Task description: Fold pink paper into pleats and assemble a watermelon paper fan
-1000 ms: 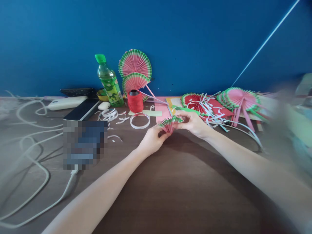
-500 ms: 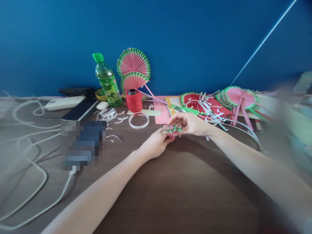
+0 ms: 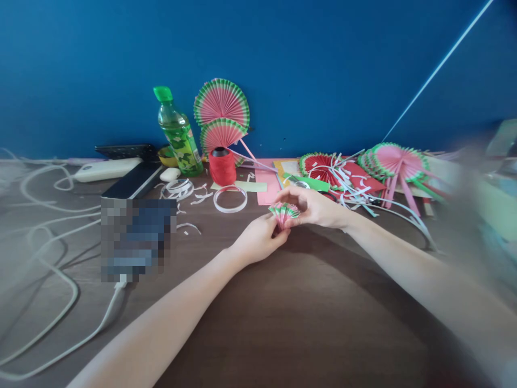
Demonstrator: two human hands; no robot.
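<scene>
A small pleated paper fan [image 3: 284,212], pink with a green and white edge, is held between both hands above the table. My left hand [image 3: 262,237] grips its lower left side, thumb laid across the bottom. From the right, the fingers of my right hand [image 3: 311,207] close on the fan's right edge. The folds are partly spread at the top, while the lower end is mostly hidden by my fingers. Behind the hands lies a pink paper sheet [image 3: 264,196].
Finished paper fans [image 3: 221,102] lean on the blue wall beside a green bottle [image 3: 177,134] and a red thread spool [image 3: 222,167]. A white tape ring [image 3: 230,209] lies in front. More fans [image 3: 393,161] and paper strips [image 3: 355,186] are at right; a blurred-out phone [image 3: 139,240] with cables is at left.
The fan's folds now fan out more evenly at the top and have shifted slightly left. My right fingers have come lower and closer to its right edge; the left thumb has moved up.
</scene>
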